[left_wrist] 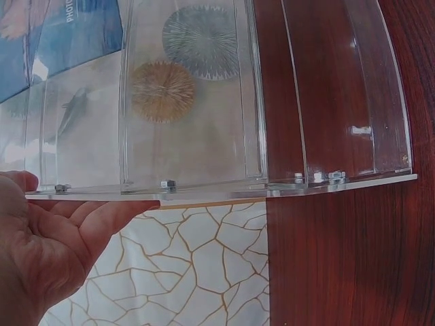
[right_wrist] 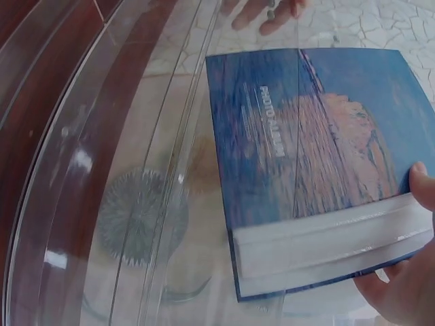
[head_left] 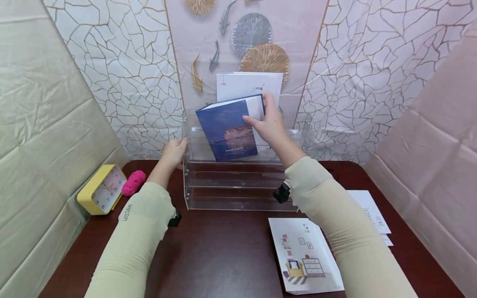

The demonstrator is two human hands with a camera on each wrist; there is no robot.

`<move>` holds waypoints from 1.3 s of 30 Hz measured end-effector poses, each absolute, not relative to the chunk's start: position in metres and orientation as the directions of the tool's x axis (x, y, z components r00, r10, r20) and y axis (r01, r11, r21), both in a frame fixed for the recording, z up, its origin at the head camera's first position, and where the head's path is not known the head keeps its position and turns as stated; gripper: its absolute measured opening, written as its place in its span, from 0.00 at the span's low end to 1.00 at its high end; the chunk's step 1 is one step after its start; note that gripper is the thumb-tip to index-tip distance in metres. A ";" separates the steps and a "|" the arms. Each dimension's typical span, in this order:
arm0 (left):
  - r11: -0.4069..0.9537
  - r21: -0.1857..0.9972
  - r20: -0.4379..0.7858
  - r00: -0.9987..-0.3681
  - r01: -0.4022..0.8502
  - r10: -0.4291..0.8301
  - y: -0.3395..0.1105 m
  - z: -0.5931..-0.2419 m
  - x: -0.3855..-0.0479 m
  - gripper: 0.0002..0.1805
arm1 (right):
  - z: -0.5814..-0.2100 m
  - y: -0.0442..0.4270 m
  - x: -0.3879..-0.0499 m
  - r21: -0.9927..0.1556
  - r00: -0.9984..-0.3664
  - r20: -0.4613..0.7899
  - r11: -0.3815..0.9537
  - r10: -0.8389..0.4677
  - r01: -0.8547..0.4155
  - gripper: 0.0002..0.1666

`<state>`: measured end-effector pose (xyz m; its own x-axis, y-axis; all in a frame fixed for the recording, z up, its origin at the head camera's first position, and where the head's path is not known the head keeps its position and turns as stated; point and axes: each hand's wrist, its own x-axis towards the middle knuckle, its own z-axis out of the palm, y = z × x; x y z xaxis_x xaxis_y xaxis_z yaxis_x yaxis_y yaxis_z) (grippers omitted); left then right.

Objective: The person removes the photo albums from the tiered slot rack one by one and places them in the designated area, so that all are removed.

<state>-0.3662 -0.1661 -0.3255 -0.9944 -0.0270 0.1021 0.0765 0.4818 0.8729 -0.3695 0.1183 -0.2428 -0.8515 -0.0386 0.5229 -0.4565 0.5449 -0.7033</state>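
Album [head_left: 232, 133] aslant in pinch of right fingers [head_left: 269, 100] — room rightward along rack [head_left: 242, 203] — left fingers [head_left: 182, 143] in pinch on its left edge

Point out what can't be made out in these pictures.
- White book in the rack: head view, much of its cover hidden by the blue photo album.
- Blue album's fine print: head view, too small.
- White book at far right: head view, partly behind the right sleeve.
- Right hand: right wrist view, cut off by the frame edge.
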 end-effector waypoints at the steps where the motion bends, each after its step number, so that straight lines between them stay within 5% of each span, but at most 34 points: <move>1: 0.493 0.866 0.109 -0.994 0.083 -0.026 -0.166 -0.326 -0.366 0.23 | -0.242 0.117 -0.370 -0.712 -0.853 0.520 0.528 -0.048 -0.464 0.39; 15: 0.488 0.869 0.090 -0.996 0.080 0.003 -0.168 -0.325 -0.365 0.24 | -0.234 0.119 -0.373 -0.770 -0.838 0.545 0.380 -0.024 -0.512 0.38; 31: 0.460 0.887 0.056 -0.998 0.049 -0.001 -0.166 -0.323 -0.364 0.25 | -0.204 0.156 -0.348 -0.836 -0.830 0.538 -0.029 0.146 -0.547 0.34; 39: 0.458 0.886 0.079 -0.997 0.073 0.005 -0.167 -0.325 -0.364 0.21 | -0.242 0.165 -0.294 -0.943 -0.944 0.314 -0.084 0.097 -0.322 0.30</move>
